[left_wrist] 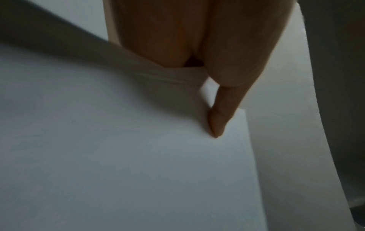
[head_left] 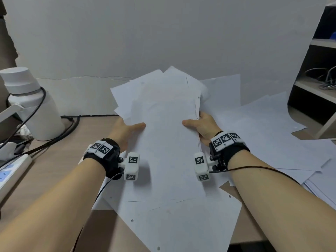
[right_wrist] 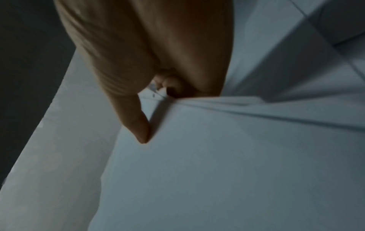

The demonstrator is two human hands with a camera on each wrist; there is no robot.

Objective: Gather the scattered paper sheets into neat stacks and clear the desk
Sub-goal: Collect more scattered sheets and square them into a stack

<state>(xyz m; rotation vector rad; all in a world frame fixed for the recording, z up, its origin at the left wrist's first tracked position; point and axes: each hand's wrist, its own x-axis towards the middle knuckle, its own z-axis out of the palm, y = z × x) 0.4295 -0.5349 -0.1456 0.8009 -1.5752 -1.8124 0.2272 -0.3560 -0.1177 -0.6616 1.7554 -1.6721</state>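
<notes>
- Both hands are on one bundle of paper sheets (head_left: 167, 128), held over the middle of the desk (head_left: 60, 171): the left hand (head_left: 125, 131) pinches its left edge, thumb on top, and the right hand (head_left: 203, 126) does the same on the right edge.
- The bundle is far from neat: corners fan out at the far end and the edges do not line up, so squaring it looks like the job in hand.
- Plenty left, I judge: loose sheets (head_left: 263, 124) sprawl across the right side of the desk, and more lie under the bundle near the front edge, some with punched holes.
- No finished stack shows clearly; a layered pile (head_left: 320, 186) at the far right might be one, but it is cut off.
- The head view gives the whole spread, plus a white bottle (head_left: 31, 104), cables and a shelf (head_left: 316, 91).
- The left wrist view adds what it hides: the thumb (left_wrist: 219, 118) pressed flat on the top sheet, paper bunched at its base.
- The right wrist view shows the several layers gripped at the edge; the fingers beneath stay hidden in every view.
</notes>
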